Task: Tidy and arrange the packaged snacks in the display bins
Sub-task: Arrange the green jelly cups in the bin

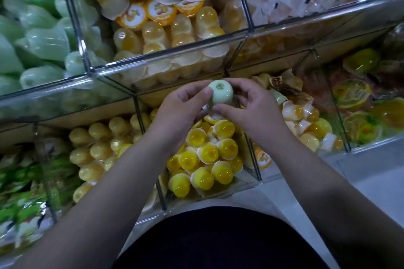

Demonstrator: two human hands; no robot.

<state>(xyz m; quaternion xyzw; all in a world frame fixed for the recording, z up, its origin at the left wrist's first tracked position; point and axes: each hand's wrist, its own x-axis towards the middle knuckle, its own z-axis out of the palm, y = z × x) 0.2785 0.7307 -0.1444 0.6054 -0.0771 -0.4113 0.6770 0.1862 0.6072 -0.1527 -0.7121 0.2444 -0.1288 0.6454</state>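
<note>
The person is holding a pale green jelly cup [220, 94] between both hands, bottom turned up, just above the lower middle bin. The left hand [179, 113] is gripping its left side, thumb pressing near the top. The right hand [253, 107] is curling its fingers [238, 85] round the far side, thumb lying against the cup's near edge. Below, yellow jelly cups [207, 152] are lying heaped in that bin. More green cups [41, 43] are filling the upper left bin, well apart.
</note>
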